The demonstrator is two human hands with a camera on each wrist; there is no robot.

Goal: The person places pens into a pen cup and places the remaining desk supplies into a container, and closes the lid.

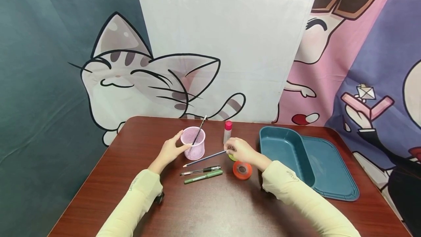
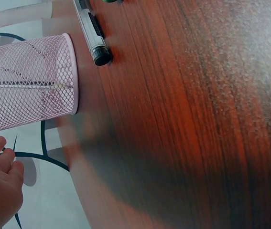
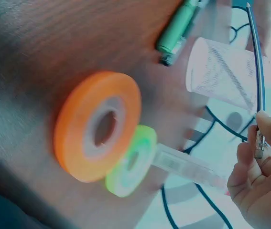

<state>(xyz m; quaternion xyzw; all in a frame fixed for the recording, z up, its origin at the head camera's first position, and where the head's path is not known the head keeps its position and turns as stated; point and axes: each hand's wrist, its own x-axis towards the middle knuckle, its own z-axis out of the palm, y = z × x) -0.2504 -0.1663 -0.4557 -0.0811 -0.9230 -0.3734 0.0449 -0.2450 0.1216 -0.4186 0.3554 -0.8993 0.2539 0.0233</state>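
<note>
My left hand holds a pink mesh pen cup near its rim, with thumb and fingers spread on either side. The cup stands upright, and a slim dark pencil leans inside it. Between the thumb and fingers of my right hand is a striped blue pencil, pinched close to its eraser end. Its pale tip points left, just in front of the cup. Below it on the table lie a clear gel pen with black parts and a green marker, side by side.
An orange tape roll lies by a yellow-green tape roll, under and in front of my right hand. Behind stands a glue stick with a red cap. A teal box and its lid occupy the table's right side.
</note>
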